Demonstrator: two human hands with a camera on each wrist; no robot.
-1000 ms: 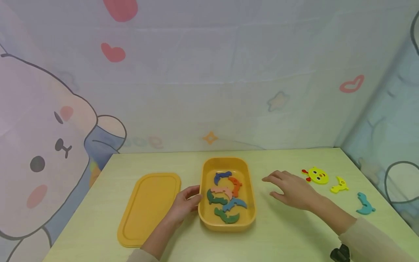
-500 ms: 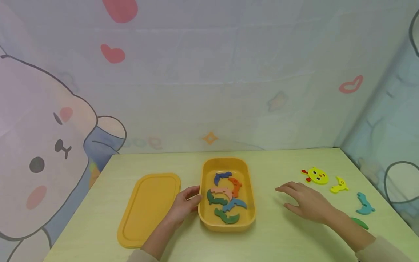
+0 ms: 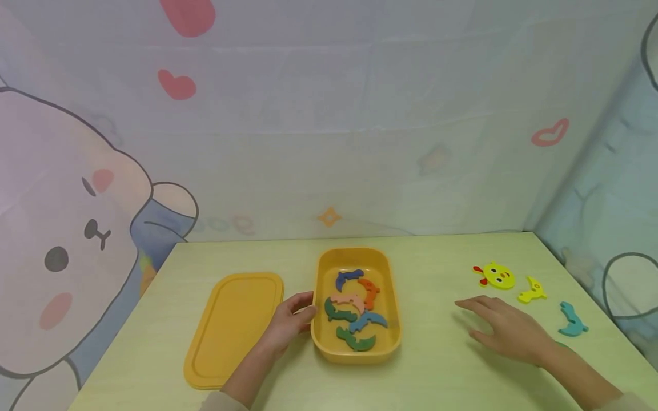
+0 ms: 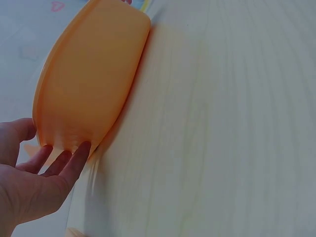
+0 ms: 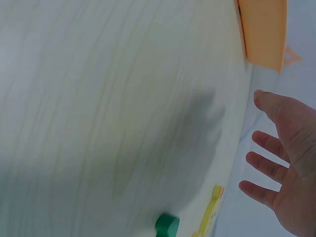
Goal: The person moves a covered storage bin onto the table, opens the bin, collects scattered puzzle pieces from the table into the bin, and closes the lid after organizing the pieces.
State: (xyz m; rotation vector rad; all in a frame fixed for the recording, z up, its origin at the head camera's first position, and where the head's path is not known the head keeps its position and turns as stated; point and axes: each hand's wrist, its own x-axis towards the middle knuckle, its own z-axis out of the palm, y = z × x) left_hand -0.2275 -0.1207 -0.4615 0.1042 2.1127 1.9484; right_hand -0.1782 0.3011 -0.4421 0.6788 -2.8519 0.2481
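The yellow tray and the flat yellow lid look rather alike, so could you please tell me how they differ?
The yellow tray is deep with raised walls, while the flat yellow lid has only a low edge. The tray holds curved pieces; the lid carries none. The left hand touches the side of the tray but does not hold the lid. Both have rounded corners and rest on the table.
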